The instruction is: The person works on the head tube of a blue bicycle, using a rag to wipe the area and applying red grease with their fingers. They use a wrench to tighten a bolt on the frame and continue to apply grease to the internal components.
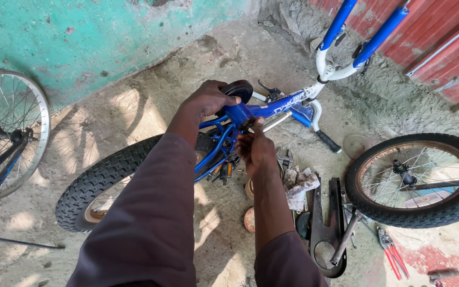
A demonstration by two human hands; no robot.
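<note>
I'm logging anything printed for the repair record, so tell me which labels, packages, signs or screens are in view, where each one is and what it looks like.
Decal on the blue bike frame: a pale strip of lettering along the tube right of the left hand, too blurred to make out.
No packages, signs or screens show.

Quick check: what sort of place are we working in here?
Probably an outdoor, informal bicycle repair spot: a stripped blue bicycle frame on a bare concrete floor, a loose wheel, red-handled pliers lying alongside.
</note>
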